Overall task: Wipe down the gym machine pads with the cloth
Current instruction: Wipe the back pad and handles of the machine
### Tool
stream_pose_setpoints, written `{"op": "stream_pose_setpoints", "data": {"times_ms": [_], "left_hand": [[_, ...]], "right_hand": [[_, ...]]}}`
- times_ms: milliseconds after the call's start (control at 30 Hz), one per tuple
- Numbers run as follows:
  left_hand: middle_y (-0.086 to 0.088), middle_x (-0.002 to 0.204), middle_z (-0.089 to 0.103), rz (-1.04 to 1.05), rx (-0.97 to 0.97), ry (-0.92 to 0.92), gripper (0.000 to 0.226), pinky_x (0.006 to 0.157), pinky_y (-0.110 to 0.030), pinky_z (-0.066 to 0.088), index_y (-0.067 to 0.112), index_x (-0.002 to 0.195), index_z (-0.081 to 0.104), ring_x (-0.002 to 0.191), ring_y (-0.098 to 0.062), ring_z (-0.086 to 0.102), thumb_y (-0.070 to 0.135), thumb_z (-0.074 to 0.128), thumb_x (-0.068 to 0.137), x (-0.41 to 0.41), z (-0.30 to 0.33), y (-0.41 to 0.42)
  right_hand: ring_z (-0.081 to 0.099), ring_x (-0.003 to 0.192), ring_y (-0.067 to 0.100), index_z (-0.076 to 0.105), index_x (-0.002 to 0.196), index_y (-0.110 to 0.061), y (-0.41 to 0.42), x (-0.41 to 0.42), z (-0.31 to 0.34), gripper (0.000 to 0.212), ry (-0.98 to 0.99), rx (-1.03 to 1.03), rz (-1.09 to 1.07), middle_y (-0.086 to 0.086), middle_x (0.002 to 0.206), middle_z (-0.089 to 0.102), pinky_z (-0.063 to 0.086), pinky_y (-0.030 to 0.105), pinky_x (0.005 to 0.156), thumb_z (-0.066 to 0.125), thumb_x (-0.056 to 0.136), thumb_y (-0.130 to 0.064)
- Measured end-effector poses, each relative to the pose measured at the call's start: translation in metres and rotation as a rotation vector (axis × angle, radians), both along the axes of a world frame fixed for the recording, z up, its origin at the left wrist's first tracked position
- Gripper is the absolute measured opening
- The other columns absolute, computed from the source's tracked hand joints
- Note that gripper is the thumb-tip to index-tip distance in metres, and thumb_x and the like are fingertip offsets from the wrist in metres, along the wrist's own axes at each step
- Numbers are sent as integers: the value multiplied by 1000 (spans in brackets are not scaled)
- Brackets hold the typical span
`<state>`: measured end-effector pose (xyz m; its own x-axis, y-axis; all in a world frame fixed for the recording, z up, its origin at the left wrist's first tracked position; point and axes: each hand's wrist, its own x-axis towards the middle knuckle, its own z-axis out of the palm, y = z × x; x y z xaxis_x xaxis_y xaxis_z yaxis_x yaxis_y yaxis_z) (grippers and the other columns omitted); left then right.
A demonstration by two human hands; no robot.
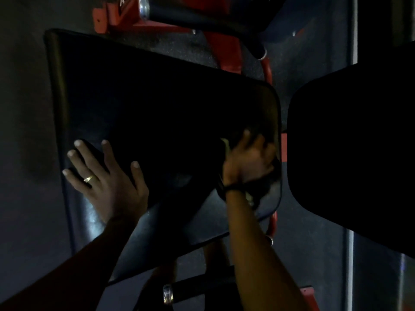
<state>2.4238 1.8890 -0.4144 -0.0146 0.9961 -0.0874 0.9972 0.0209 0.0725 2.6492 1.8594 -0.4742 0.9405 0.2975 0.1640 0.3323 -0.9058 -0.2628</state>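
While left hand (105, 176) rests flat, right hand (249, 162) grips cloth (225, 145).

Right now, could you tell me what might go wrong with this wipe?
The right hand works the cloth near the large pad's right edge; it could slip into the gap by the neighbouring pad. The left hand rests flat on the pad, so that patch may go unwiped.

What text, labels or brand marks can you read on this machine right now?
None legible.
Red frame bracket, top of the view: faint whitish marks, too dark and blurred to read.
Large black pad: no print visible.
Second pad on the right: no print visible.
Ring on the left hand: plain, no marking visible.
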Motion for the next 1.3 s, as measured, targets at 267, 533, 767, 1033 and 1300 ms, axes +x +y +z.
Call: {"op": "stream_pose_setpoints", "data": {"times_ms": [267, 533, 767, 1033, 1300], "left_hand": [[-28, 164, 5, 4, 1, 25, 67, 120, -64, 6, 7, 154, 23, 152, -44, 3, 41, 43, 100, -1, 2, 2], [-28, 163, 7, -10, 17, 12, 68, 121, -62, 5, 7, 155, 26, 152, -44, 6, 43, 42, 100, -2, -1, 0], [-27, 164, 5, -10, 3, 25, 68, 120, -63, 5, 8, 155, 24, 152, -43, 3, 43, 42, 100, -2, 0, 0], [-28, 163, 7, -14, 3, 31, 67, 120, -63, 5, 8, 155, 25, 152, -45, 5, 43, 40, 100, -2, 0, 1], [-28, 163, 7, -19, 21, 35, 67, 121, -62, 5, 9, 155, 24, 152, -44, 6, 43, 42, 100, 0, 1, 0]], "right_hand": [[49, 96, 27, 54, 123, -28, -130, -91, 31, 35, 153, -67, 905, 6, 111, 52, 46, 42, 77, 48, 95, -49], [62, 106, 39, 71, 120, -16, 32, 22, 3, 45, 25, -12, 125, 20, 119, 64, 46, 51, 92, 48, 99, -49], [55, 97, 31, 66, 121, -21, -25, -95, 44, 35, 189, 44, 778, 11, 107, 60, 45, 43, 80, 56, 96, -45], [47, 123, 43, 55, 137, -35, -75, -4, 0, 65, 141, -204, 146, 21, 135, 53, 33, 63, 99, 33, 92, -77], [39, 131, 36, 41, 150, -37, 8, -66, 40, 83, 273, -170, 519, 12, 146, 44, 30, 54, 102, 30, 84, -86]]}}
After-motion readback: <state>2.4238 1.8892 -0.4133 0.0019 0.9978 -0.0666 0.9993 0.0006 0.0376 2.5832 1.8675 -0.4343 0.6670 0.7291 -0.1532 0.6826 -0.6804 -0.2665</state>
